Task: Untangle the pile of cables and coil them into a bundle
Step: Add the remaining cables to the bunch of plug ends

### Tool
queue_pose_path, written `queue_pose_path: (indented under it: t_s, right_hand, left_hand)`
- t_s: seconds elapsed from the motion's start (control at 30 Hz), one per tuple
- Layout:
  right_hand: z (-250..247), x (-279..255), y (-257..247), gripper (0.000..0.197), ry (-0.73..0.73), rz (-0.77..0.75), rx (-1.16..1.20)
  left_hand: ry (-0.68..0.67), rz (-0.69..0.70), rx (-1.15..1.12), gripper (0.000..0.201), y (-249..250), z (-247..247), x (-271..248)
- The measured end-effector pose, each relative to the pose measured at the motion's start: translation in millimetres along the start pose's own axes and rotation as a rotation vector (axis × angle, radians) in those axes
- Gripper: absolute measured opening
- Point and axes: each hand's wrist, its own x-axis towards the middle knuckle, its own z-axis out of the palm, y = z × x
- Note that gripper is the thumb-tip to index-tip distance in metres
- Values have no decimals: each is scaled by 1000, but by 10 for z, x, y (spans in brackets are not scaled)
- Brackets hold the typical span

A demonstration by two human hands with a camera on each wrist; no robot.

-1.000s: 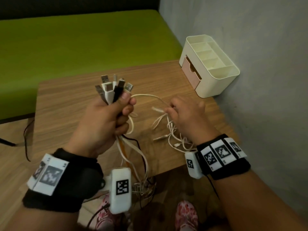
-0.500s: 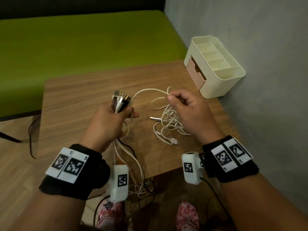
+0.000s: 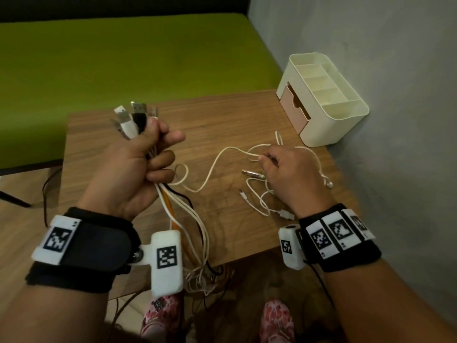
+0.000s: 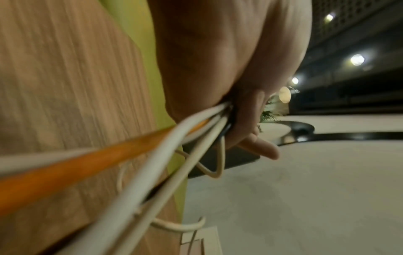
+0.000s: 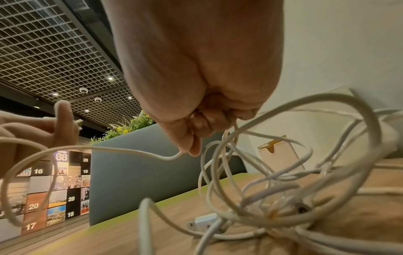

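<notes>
Wooden table (image 3: 103,144): bare toward 11 o'clock. Cream organizer (image 3: 329,125) at 2 o'clock edge, compartments hold nothing. Left hand (image 3: 133,169) fists cable bundle (image 3: 131,120); right hand (image 3: 289,174) pinches white cable (image 3: 217,159) over loose tangle (image 3: 259,199).

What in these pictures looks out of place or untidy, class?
The drawer of the organiser stands partly open. Loose ends of the cables gripped by the left hand dangle off the table edge in a snarl. Nothing looks damaged.

Head view downward (wrist views close)
</notes>
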Motion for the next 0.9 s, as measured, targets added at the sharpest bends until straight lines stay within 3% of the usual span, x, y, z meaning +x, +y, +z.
queue_pose_path:
  t_s: [0.33, 0.53, 0.7, 0.8, 0.9]
  right_hand:
    - [153, -24, -172, 15, 54, -213, 153]
    - [55, -67, -313, 11, 31, -325, 272]
    - [59, -81, -331, 10, 33, -310, 362]
    - [58, -82, -260, 22, -97, -217, 407]
    - [88, -87, -211, 29, -203, -177, 288]
  left_hand:
    - [49, 130, 469, 25, -388, 293, -6]
    - [29, 103, 574, 22, -433, 319, 0]
    - [-47, 46, 578, 24, -443, 330, 4]
    - [-133, 15, 455, 24, -401, 302, -7]
    - [-224, -21, 324, 22, -348, 271, -28]
